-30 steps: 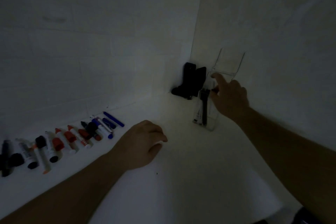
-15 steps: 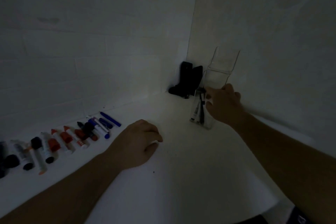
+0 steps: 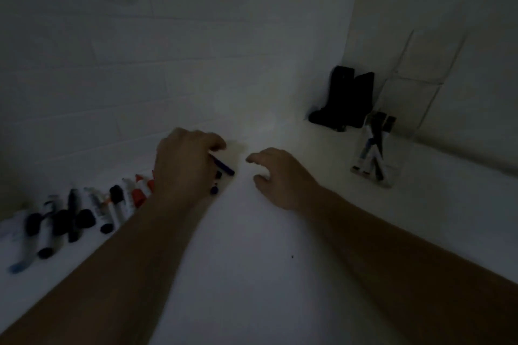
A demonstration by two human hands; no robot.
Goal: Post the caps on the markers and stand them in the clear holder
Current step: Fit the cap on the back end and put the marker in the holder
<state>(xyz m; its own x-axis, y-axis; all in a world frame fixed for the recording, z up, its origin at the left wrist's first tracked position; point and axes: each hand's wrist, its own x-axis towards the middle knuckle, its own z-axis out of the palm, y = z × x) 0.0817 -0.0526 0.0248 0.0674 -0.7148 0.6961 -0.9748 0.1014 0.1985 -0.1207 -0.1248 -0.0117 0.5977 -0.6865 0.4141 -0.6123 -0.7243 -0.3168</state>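
Two markers (image 3: 374, 148) stand crossed in one clear holder (image 3: 375, 159) at the table's (image 3: 252, 274) right rear; beside it is a black object (image 3: 346, 98). Loose markers and caps (image 3: 84, 210) lie in a blurred row at left, count indeterminate. Left hand (image 3: 185, 168), fingers curled, covers the row's end at a blue marker (image 3: 224, 168); grip indeterminate. Right hand (image 3: 280, 176) hovers, fingers relaxed, holding nothing.

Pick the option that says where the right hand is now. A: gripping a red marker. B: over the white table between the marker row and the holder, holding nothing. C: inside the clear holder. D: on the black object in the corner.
B: the right hand hovers over the table, loosely curled and holding nothing, apart from the holder.
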